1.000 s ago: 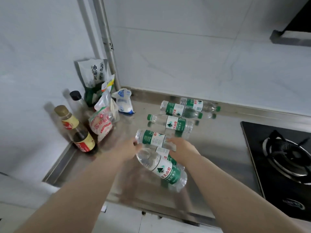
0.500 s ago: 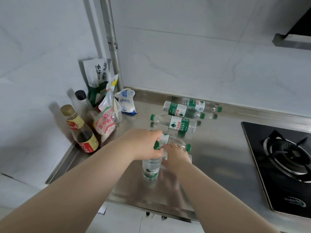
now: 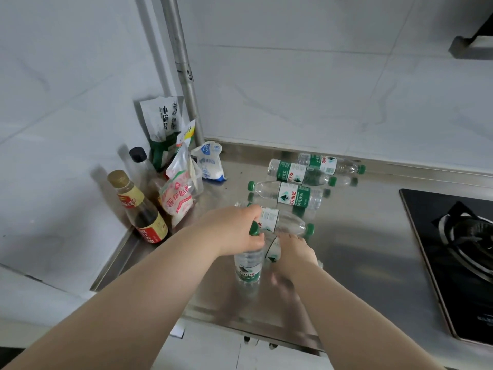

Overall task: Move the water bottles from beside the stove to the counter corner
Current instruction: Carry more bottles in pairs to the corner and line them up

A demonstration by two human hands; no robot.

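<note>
Clear water bottles with green labels and caps are on the steel counter (image 3: 360, 236). My left hand (image 3: 234, 231) grips the neck of one upright bottle (image 3: 248, 271) just below its cap. My right hand (image 3: 296, 249) holds a second bottle (image 3: 273, 251) right beside it; my hand hides most of that bottle. A third bottle (image 3: 286, 222) lies on its side just behind both hands. Three more lie further back: one (image 3: 289, 194) in the middle and two (image 3: 296, 173) (image 3: 326, 162) near the wall.
Sauce bottles (image 3: 141, 209), a black-capped bottle (image 3: 140, 161) and several seasoning bags (image 3: 177, 198) crowd the left corner by a vertical pipe (image 3: 184, 76). A black gas stove (image 3: 458, 252) fills the right side. The counter's front edge runs just below my forearms.
A second ago both hands were on bottles lying on their sides. My left hand has since stood one bottle upright, and my right hand has closed on the one beside it.
</note>
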